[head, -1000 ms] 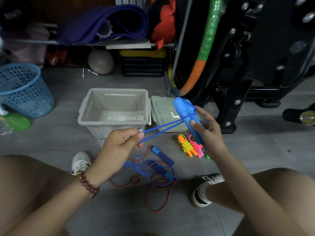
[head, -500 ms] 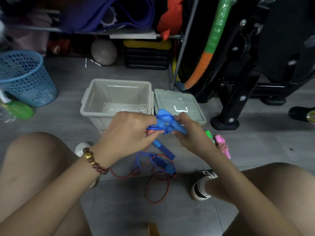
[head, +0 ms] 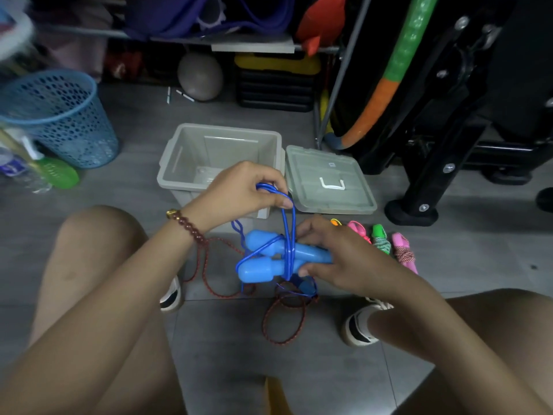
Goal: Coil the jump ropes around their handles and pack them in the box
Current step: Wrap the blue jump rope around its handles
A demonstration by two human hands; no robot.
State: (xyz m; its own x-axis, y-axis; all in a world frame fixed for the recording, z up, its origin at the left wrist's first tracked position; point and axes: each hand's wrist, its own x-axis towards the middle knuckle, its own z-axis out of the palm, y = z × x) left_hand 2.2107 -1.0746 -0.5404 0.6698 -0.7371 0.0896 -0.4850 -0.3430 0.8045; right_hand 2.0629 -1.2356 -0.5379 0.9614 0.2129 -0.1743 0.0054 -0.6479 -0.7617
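While right hand (head: 338,259) grips blue handles (head: 269,259), left hand (head: 242,190) lifts cord (head: 288,229).

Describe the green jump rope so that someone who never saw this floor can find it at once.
Start at the grey box on the floor and its lid lying to the right. Just in front of the lid, four small coiled ropes lie in a row beside the right hand. The green rope is second from the right, the only one with green handles, between two pink ones.

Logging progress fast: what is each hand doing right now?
Left hand: closed, pinching the blue rope.
Right hand: closed, holding the blue handles.
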